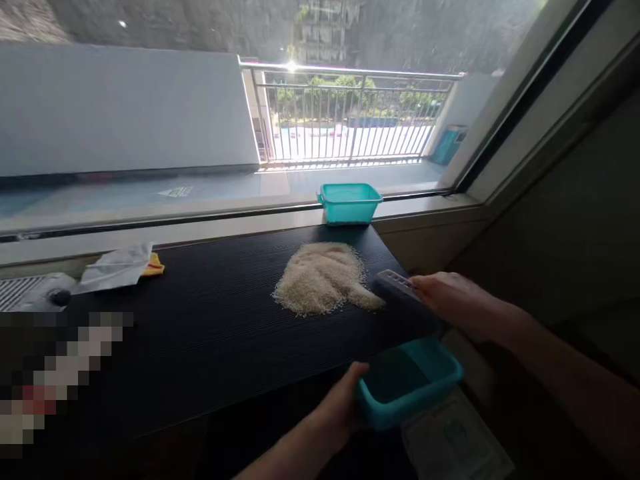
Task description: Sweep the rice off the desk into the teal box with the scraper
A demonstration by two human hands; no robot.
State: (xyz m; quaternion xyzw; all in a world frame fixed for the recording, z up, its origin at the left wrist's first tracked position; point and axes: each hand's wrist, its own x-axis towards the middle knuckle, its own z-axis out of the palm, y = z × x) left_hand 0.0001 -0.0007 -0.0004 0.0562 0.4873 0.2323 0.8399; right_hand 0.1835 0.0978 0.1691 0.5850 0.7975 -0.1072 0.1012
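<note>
Fingers of the right hand [445, 293] pinch the end of a flat tool [395, 279] with a row of slots. It is held over the near right part of the counter [215, 333], just beside the rice [325, 280]. That grip may help the tool lie low and flat.

The left hand [343, 403] is closed on the side of a blue-green tub [413, 400], with the thumb by the rim. Its other fingers are hidden. The tub is held at the near edge of the counter, open side up. Maybe that is so its mouth is close to the rice. It is too dark to tell what is inside.

The rice lies in a loose heap on the black counter, with a small tail of grains toward the tool. A second tub [350, 208] sits behind the heap, by the window, perhaps to be out of the way.

Far to the left are a see-through bag [117, 267] and a bit of yellow cloth [154, 265].

I see no brand on either tub. A pale bag [455, 437] under the held tub has a green print, too dim to read. A pale mark [175, 191] low in the window view is too small to read.
</note>
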